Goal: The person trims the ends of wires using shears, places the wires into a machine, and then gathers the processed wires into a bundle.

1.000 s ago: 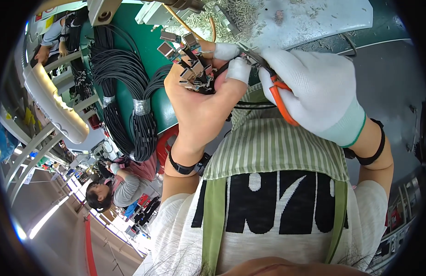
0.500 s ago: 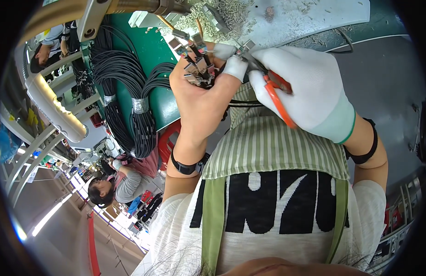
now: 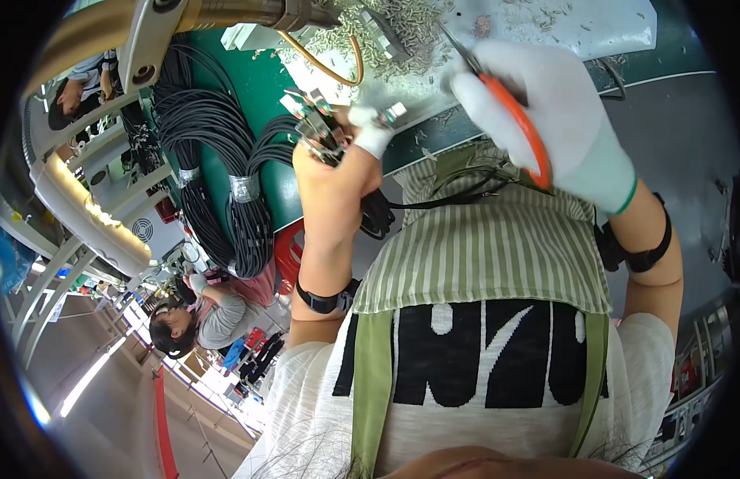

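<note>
My left hand point(image 3: 330, 180), with white covers on its fingertips, closes around a bunch of black cables point(image 3: 376, 214) ending in small metal connectors point(image 3: 323, 132). One connector point(image 3: 392, 113) sticks out past the thumb, slightly blurred. In a white glove, my right hand point(image 3: 557, 108) grips pliers point(image 3: 520, 124) with red handles and thin grey jaws. Their tips point up and left over the littered work surface, apart from the connectors. Cable lengths also lie across the lap of my green-striped apron point(image 3: 482, 247).
Small light bits are heaped point(image 3: 414, 36) on a white sheet point(image 3: 561, 36). Thick coiled black cable bundles point(image 3: 244, 188) lie left on the green table point(image 3: 286, 188). A brass-coloured pole point(image 3: 226, 14) and curved yellow rod point(image 3: 358, 64) stand above. A co-worker point(image 3: 218, 323) sits at far left.
My right hand has drawn the pliers up and right, away from the connector. My left hand has shifted slightly left and down with the cable bunch, uncovering the yellow rod.
</note>
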